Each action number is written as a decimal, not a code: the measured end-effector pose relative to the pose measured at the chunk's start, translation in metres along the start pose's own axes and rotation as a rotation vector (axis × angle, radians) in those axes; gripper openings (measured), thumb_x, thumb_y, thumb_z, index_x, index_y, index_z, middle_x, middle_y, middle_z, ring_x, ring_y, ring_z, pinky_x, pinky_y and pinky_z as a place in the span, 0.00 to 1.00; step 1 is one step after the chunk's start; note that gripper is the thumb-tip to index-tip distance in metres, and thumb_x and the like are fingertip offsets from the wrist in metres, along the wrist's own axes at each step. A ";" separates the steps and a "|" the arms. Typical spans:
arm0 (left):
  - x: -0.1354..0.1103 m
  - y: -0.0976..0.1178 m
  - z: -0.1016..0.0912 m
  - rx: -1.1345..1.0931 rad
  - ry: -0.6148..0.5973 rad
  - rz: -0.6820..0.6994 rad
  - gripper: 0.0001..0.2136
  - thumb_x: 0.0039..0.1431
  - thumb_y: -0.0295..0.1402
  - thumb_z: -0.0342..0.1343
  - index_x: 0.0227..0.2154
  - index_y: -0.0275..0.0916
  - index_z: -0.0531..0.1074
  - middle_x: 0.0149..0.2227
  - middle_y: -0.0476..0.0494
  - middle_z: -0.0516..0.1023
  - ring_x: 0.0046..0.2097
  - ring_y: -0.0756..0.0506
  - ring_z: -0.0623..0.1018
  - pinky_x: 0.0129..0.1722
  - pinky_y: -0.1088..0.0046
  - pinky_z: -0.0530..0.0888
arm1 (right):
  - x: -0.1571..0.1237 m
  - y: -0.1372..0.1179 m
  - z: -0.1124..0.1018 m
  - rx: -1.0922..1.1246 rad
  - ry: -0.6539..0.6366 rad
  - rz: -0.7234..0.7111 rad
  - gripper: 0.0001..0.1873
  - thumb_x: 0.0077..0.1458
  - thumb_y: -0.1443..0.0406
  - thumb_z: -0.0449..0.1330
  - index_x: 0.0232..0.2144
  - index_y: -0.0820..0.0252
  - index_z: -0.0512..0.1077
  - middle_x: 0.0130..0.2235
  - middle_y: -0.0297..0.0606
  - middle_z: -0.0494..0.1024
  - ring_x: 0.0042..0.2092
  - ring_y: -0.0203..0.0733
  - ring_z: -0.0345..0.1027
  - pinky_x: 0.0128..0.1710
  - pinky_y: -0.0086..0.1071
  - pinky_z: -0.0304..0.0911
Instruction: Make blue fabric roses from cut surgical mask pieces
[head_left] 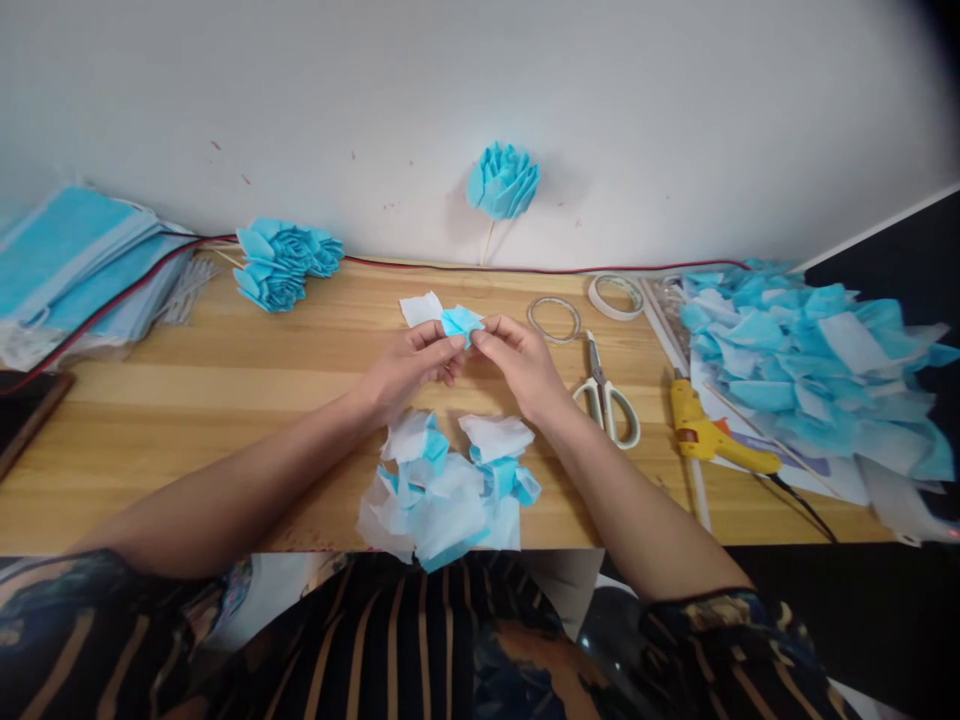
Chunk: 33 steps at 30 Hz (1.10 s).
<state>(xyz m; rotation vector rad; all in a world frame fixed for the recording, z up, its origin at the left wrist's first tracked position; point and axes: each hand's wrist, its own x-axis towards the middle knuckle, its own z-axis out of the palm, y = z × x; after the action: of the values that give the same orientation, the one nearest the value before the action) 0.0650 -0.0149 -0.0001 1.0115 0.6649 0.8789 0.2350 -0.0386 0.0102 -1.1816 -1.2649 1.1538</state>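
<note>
Between my two hands is a small blue petal piece (460, 322) of thin mask-like fabric. My left hand (420, 358) pinches its left side, and my right hand (517, 360) pinches its right side, with thumbs towards me. Just behind my left fingers lies a white fabric piece (421, 309). Nearer to me, at the table's front edge, a loose heap of white and blue fabric pieces (450, 500) rests between my forearms. Scissors (597, 385) with white handles lie beside my right wrist, blades pointing away.
A blue fabric flower (503, 182) on a stick leans at the wall; several more flowers (281, 260) lie left. Face masks (82, 260) are stacked far left. Tape rolls (616, 297), a yellow glue gun (701, 425) with its cord, and a large petal pile (810, 360) occupy the right.
</note>
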 end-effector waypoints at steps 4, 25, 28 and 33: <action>0.001 -0.001 -0.001 -0.033 0.042 -0.006 0.18 0.52 0.45 0.70 0.33 0.36 0.73 0.29 0.48 0.77 0.29 0.51 0.75 0.30 0.75 0.72 | -0.001 0.003 0.001 -0.044 -0.016 -0.030 0.11 0.54 0.55 0.64 0.29 0.56 0.72 0.31 0.31 0.75 0.36 0.38 0.68 0.43 0.33 0.63; 0.002 -0.001 -0.002 0.018 0.068 -0.013 0.16 0.45 0.39 0.74 0.32 0.36 0.76 0.28 0.50 0.76 0.29 0.52 0.74 0.30 0.75 0.70 | 0.000 0.010 0.003 -0.032 -0.033 -0.018 0.13 0.54 0.54 0.63 0.28 0.56 0.71 0.31 0.32 0.76 0.36 0.38 0.70 0.42 0.34 0.66; 0.002 -0.002 -0.002 0.029 0.067 -0.001 0.15 0.47 0.39 0.73 0.31 0.36 0.76 0.28 0.50 0.76 0.29 0.52 0.74 0.30 0.75 0.69 | 0.001 0.012 0.003 -0.050 -0.043 -0.028 0.12 0.55 0.54 0.63 0.29 0.56 0.71 0.31 0.32 0.76 0.36 0.38 0.70 0.42 0.34 0.66; 0.003 -0.006 -0.005 0.025 0.059 0.024 0.12 0.49 0.36 0.71 0.31 0.35 0.76 0.27 0.49 0.77 0.28 0.52 0.73 0.30 0.76 0.69 | 0.001 0.014 0.004 -0.066 -0.049 -0.053 0.12 0.56 0.55 0.62 0.28 0.56 0.70 0.29 0.31 0.74 0.34 0.37 0.67 0.39 0.33 0.64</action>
<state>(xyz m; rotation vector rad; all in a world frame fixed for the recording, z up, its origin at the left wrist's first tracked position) 0.0639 -0.0111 -0.0077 1.0211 0.7161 0.9267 0.2315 -0.0371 -0.0038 -1.1674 -1.3720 1.1158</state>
